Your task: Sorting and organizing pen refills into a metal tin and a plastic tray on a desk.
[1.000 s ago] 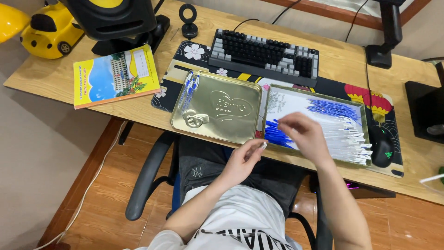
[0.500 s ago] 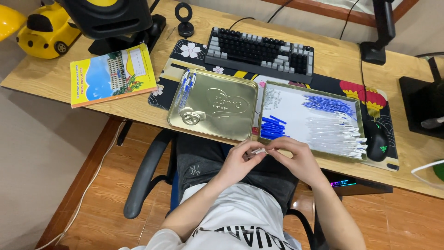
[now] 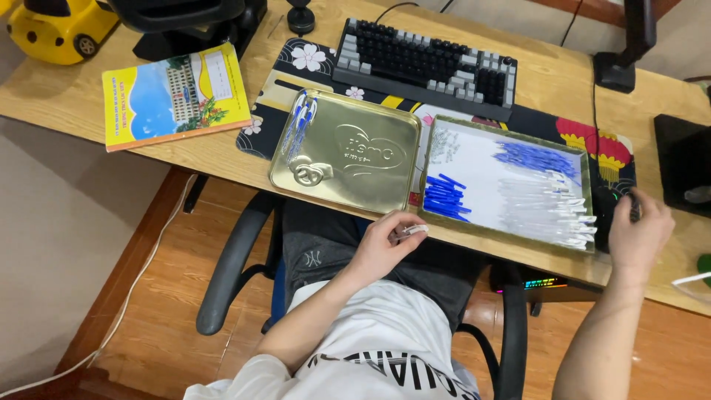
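Note:
My left hand (image 3: 386, 243) sits over my lap just below the desk edge, pinching a clear pen barrel (image 3: 412, 231) between thumb and fingers. My right hand (image 3: 638, 231) rests on a dark computer mouse (image 3: 621, 208) at the right end of the desk mat. Between the hands lies a gold tray (image 3: 506, 236) lined white, holding blue pen caps (image 3: 444, 198), blue refills (image 3: 536, 158), clear barrels (image 3: 546, 211) and small springs (image 3: 444, 144). To its left a gold tin lid (image 3: 348, 155) carries a few assembled blue pens (image 3: 298, 123).
A keyboard (image 3: 426, 67) sits behind the trays on a patterned desk mat (image 3: 295, 62). A yellow book (image 3: 176, 95) lies at the left, a yellow toy car (image 3: 55, 30) beyond it. A monitor-arm base (image 3: 621, 70) stands back right. Black chair arms (image 3: 231, 267) flank my lap.
My right hand left the barrel and moved right onto the mouse. My left hand stayed over the lap, keeping the barrel. The view shifted slightly.

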